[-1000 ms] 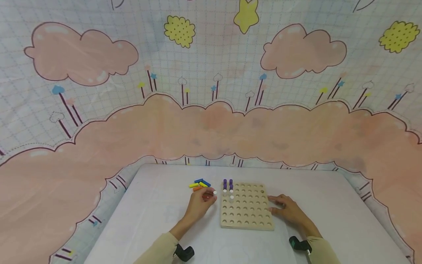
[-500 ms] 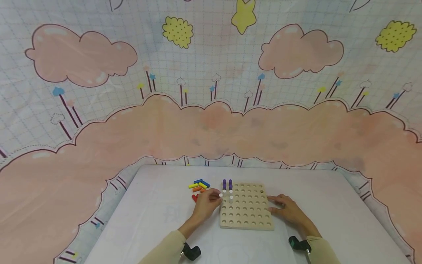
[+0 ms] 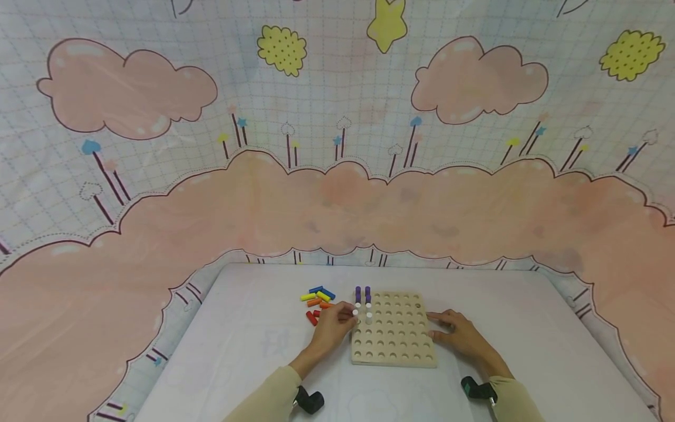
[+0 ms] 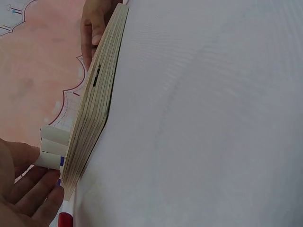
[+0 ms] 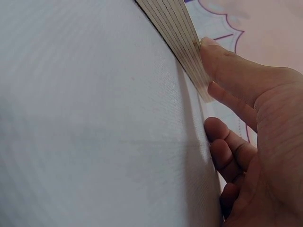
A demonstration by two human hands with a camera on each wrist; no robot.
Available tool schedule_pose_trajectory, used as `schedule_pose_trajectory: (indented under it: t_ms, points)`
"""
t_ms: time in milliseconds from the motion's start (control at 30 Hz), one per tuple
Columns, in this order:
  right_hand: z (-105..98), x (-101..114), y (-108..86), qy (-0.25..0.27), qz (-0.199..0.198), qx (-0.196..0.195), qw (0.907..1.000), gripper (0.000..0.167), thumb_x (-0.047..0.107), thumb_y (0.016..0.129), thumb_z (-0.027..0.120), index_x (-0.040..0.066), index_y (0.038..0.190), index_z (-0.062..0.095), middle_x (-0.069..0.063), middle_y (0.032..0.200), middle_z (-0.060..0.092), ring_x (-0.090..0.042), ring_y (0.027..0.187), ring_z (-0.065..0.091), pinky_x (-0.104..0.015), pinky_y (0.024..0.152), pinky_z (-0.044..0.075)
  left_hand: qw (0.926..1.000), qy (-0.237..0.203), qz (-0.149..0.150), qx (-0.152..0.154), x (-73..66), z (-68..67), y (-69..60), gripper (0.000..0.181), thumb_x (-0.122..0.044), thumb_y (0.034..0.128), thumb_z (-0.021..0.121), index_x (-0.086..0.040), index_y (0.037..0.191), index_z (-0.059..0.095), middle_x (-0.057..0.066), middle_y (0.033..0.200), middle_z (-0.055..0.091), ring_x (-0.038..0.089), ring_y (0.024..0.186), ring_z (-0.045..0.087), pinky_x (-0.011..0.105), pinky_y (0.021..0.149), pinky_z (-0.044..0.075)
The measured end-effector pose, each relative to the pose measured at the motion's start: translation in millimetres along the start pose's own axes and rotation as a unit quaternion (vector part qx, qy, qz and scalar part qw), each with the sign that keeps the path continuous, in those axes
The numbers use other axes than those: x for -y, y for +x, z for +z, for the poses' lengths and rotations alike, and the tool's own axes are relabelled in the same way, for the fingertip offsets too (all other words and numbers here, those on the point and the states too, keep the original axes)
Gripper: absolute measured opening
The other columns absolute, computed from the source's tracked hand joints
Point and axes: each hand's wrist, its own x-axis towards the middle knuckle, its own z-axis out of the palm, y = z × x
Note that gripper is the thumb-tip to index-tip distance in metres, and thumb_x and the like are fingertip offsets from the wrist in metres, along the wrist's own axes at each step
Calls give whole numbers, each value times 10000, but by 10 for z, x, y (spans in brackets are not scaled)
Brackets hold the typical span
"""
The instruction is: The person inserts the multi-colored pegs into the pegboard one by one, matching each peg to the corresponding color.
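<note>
currently, i observe the left hand (image 3: pixel 331 326) at the left edge of the wooden board (image 3: pixel 396 337); its fingers pinch a white peg (image 3: pixel 355 313) against the thumb. the held peg stands roughly upright over that edge; from my views, i cannot tell whether its lower end is seated in a hole. three set white pegs (image 3: pixel 368 318) stand just beside it, in the two leftmost columns. directly behind these, four purple pegs (image 3: pixel 358 291) stand upright at the far left corner.

the right hand (image 3: pixel 463 335) is at the board's right side. its thumb and forefinger are spread, tips touching the edge; the other fingers are loosely bent.

the board lies flat on the worktop (image 3: pixel 253 357). to its left lie loose pegs: blue pegs (image 3: pixel 328 293), yellow pegs (image 3: pixel 307 297), orange pegs (image 3: pixel 313 302) and, beside the left hand, red pegs (image 3: pixel 312 318).
</note>
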Motion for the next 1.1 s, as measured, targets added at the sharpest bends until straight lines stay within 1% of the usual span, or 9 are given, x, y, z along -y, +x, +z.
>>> schedule_pose_trajectory:
  t_ms: [267, 333, 433, 567, 667, 833, 933, 1000, 1100]
  points:
    - [4, 23, -5, 8, 126, -24, 9999, 534, 461, 825, 736, 235, 1300, 645, 1, 1160, 610, -276, 1189, 508, -609, 1028, 377, 9999, 132, 89, 14, 15, 9, 17, 163, -104, 905, 684, -79, 1065, 683, 51, 997, 726, 149, 906, 680, 242, 808, 575]
    - [7, 32, -5, -6, 103, -27, 9999, 539, 461, 826, 735, 226, 1302, 644, -12, 1162, 613, -293, 1191, 508, -619, 1027, 373, 9998, 192, 99, 25, 17, 9, 20, 167, -114, 909, 681, -87, 1074, 688, 40, 1003, 725, 138, 903, 670, 235, 808, 568]
    - [8, 44, -1, -50, 91, -22, 9999, 545, 468, 827, 732, 220, 1303, 643, -16, 1156, 614, -284, 1169, 513, -602, 1017, 383, 9995, 304, 103, 42, 24, 12, 25, 178, -125, 913, 679, -96, 1088, 693, 33, 1018, 724, 133, 907, 659, 242, 809, 563]
    - [3, 46, 10, -126, 94, -5, 9999, 542, 466, 831, 729, 221, 1306, 641, 0, 1127, 606, -228, 1092, 511, -526, 973, 411, 9991, 419, 53, 86, 39, 18, 34, 202, -127, 915, 676, -101, 1114, 701, 51, 1049, 728, 146, 939, 670, 266, 825, 574]
    - [-7, 39, 22, -184, 65, -14, 9998, 532, 460, 833, 730, 221, 1301, 645, 7, 1118, 604, -207, 1075, 512, -501, 950, 418, 9988, 479, 46, 100, 43, 25, 40, 219, -122, 912, 679, -97, 1126, 710, 73, 1065, 733, 164, 950, 680, 284, 826, 581]
    - [-14, 24, 37, -192, 52, -22, 9998, 524, 461, 832, 730, 224, 1292, 651, 5, 1130, 611, -224, 1110, 521, -544, 981, 408, 9988, 471, -17, 141, 20, 13, 42, 232, -141, 913, 678, -103, 1140, 712, 77, 1079, 734, 164, 946, 681, 279, 818, 581]
    - [-14, 11, 48, -184, 55, -25, 9998, 520, 456, 831, 732, 225, 1290, 653, 6, 1131, 614, -234, 1121, 522, -565, 994, 400, 9990, 409, -118, 162, -4, -13, 38, 226, -162, 920, 673, -127, 1139, 712, 45, 1085, 732, 150, 946, 677, 264, 817, 577]
    - [-15, 7, 53, -169, 58, -25, 9998, 517, 451, 831, 734, 225, 1289, 653, 5, 1129, 613, -240, 1127, 522, -571, 1002, 397, 9991, 405, -96, 126, -26, -38, 36, 212, -163, 920, 673, -133, 1126, 715, 28, 1083, 732, 150, 953, 676, 263, 819, 576]
    - [-12, 11, 52, -172, 82, -17, 9998, 517, 453, 833, 731, 225, 1290, 652, 2, 1128, 613, -253, 1137, 523, -587, 1007, 394, 9988, 491, 65, 26, -62, -94, 30, 200, -153, 914, 679, -120, 1107, 720, 16, 1069, 735, 158, 970, 682, 254, 821, 572]
